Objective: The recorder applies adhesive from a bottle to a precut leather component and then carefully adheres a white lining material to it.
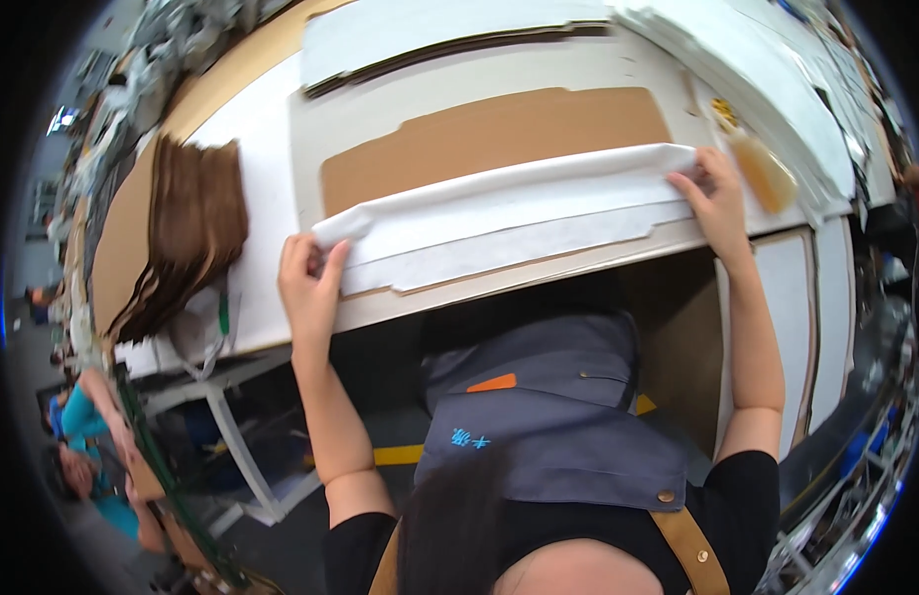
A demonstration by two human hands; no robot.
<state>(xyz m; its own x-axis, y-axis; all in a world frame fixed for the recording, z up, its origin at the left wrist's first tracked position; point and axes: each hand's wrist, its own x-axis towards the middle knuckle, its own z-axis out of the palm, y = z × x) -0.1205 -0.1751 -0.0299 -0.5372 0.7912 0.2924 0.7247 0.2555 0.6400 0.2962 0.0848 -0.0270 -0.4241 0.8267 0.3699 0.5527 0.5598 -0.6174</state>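
A white sheet stretches between my two hands, its far edge raised and curling back over itself. My left hand pinches its left end between thumb and fingers. At the other end, my right hand grips the corner the same way. The sheet partly covers a flat brown cardboard piece with notched corners, whose far half shows bare. Along the near side, a white strip with a thin brown edge lies close to the table's front edge. I cannot tell whether the sheet is stuck to the cardboard.
A stack of brown cardboard pieces stands at left. White-topped boards lie at the back. An amber-coloured container and white sheets are at right. White panels lean below the table. A person in teal is at far left.
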